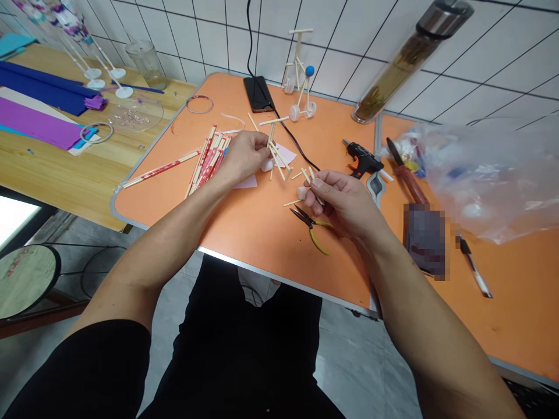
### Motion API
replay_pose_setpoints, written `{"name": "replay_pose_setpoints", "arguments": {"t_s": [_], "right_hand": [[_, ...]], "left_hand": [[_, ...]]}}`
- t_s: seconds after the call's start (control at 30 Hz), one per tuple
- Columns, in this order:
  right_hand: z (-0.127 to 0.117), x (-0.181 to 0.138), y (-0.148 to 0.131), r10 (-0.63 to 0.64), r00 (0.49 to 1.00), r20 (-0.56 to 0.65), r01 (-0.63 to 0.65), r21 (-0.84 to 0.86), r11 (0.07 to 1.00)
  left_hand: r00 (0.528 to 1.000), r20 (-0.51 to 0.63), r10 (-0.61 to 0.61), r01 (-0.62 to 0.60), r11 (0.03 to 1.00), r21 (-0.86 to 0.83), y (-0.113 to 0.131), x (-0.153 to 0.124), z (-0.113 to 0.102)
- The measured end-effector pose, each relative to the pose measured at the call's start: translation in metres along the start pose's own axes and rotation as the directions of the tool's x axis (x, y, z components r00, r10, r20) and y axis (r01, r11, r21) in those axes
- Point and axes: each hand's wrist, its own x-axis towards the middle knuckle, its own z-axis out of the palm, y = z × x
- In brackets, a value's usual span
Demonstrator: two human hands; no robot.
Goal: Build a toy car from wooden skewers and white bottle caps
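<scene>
My left hand (250, 152) pinches a small frame of joined wooden sticks (276, 152) above the orange folding table (262, 224). Between the fingers of my right hand (334, 195) are short wooden stick pieces (308, 176). A small whitish piece (301, 192) shows at those fingertips; I cannot tell what it is. Yellow-handled pliers (312, 224) lie just below my right hand. Left of my left hand is a pile of chopsticks in red and white wrappers (210, 157). Pale paper (285, 154) lies under the stick frame.
At the back stands a stick tricycle model (301, 87) beside a black phone (258, 94) with a cable. A glue gun (361, 158), a tall tea bottle (395, 73), a knife (408, 171), a plastic bag (480, 180) and a pen (475, 266) are on the right.
</scene>
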Motion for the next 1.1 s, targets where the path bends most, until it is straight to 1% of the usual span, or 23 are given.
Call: {"name": "replay_pose_setpoints", "arguments": {"t_s": [0.23, 0.4, 0.57, 0.7, 0.9, 1.1], "right_hand": [[0.0025, 0.0008, 0.0009, 0.052, 0.999, 0.016, -0.052, 0.039, 0.998], [0.0031, 0.0018, 0.0033, 0.037, 0.998, 0.045, -0.038, 0.024, 0.999], [0.0029, 0.0022, 0.0037, 0.034, 0.999, 0.026, -0.035, 0.030, 0.999], [0.0037, 0.0015, 0.0021, 0.052, 0.998, 0.023, -0.053, 0.043, 0.998], [0.0019, 0.0015, 0.0021, 0.041, 0.999, 0.034, -0.042, 0.035, 0.998], [0.0011, 0.0020, 0.0034, 0.041, 0.999, 0.030, -0.042, 0.051, 0.998]], "left_hand": [[1.000, -0.004, 0.001, -0.001, 1.000, 0.005, 0.0026, -0.0006, 0.0007], [1.000, 0.004, -0.011, 0.011, 1.000, -0.003, 0.0049, -0.0027, 0.0014], [1.000, 0.024, -0.002, 0.002, 1.000, 0.016, 0.0053, -0.0027, 0.0023], [1.000, 0.008, -0.010, 0.010, 0.999, 0.039, 0.0063, -0.0018, 0.0026], [1.000, 0.005, 0.006, -0.006, 1.000, 0.027, 0.0041, -0.0013, 0.0026], [1.000, 0.007, -0.018, 0.018, 1.000, -0.009, 0.0052, -0.0027, 0.0033]]}}
